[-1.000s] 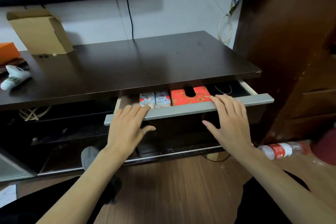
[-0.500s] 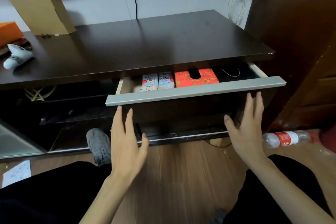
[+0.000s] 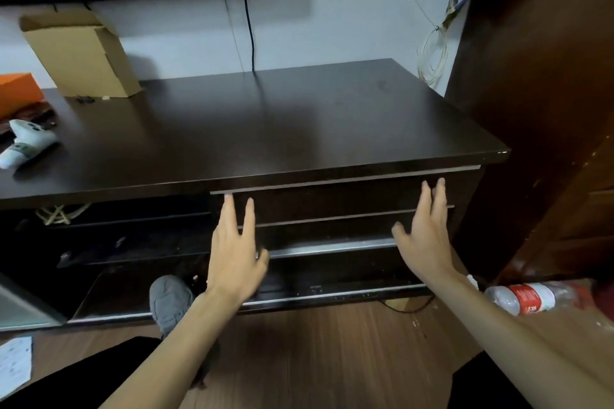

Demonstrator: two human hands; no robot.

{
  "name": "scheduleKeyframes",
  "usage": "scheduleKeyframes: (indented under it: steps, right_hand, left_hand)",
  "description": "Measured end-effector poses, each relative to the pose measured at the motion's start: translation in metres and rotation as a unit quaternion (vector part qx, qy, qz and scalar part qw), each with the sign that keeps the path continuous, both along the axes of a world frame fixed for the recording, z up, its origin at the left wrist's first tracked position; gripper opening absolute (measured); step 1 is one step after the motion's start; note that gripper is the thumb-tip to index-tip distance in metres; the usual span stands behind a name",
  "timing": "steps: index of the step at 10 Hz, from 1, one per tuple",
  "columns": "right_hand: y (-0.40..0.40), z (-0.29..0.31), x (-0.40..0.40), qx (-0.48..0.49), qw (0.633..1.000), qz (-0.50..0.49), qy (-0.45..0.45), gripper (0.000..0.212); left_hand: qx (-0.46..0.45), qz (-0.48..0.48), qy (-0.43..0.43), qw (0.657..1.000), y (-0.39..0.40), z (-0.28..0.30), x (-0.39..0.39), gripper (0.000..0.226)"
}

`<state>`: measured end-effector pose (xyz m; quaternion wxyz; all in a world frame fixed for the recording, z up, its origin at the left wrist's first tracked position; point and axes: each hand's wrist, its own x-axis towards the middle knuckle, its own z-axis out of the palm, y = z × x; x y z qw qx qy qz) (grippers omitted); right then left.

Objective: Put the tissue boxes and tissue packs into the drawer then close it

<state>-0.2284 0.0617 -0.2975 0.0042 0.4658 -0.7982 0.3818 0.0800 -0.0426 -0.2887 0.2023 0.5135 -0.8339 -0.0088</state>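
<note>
Drawer (image 3: 332,201): moved since half a second ago from pulled out with its contents showing to pushed in under the cabinet top; front panel now sits flush below the top's edge, grey upper rim just visible as a thin line. Tissue boxes and tissue packs: seen inside a moment ago, now hidden behind the shut front.

Left hand (image 3: 232,249): palm toward the drawer front, fingers spread and straight, holding nothing; fingertips (image 3: 228,201) reach the left end of the panel just below the grey rim. Contact cannot be told for certain because of motion blur.

Right hand (image 3: 423,236): open, fingers together and extended upward, thumb out to the side, empty; fingertips lie against or just before the right part of the drawer front.

TV cabinet (image 3: 265,129): dark brown top.
Cardboard box (image 3: 83,56): open flap, at the back left of the top.
White game controller (image 3: 28,143): left edge of the top.
Plastic water bottle (image 3: 528,297): red label, lying on the wooden floor at the right.
Grey shoe (image 3: 169,304): on the floor below the left forearm.
</note>
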Motion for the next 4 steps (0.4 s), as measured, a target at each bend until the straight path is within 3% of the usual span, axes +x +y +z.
scheduleKeyframes:
  steps: [2,3,4]
  right_hand:
    - [-0.013,-0.001,-0.01,0.039,0.998,0.01,0.039,0.092]
    - [-0.002,-0.001,-0.016,0.031,0.998,0.052,0.001,0.077]
    - [0.028,-0.004,-0.026,0.066,0.993,0.094,-0.031,0.044]
  left_hand:
    - [0.041,-0.018,-0.022,0.999,-0.013,0.006,-0.002,0.089]
    - [0.083,-0.032,-0.001,0.996,-0.003,0.026,0.001,0.076]
    - [0.12,-0.029,-0.029,0.992,0.021,0.057,0.016,0.039]
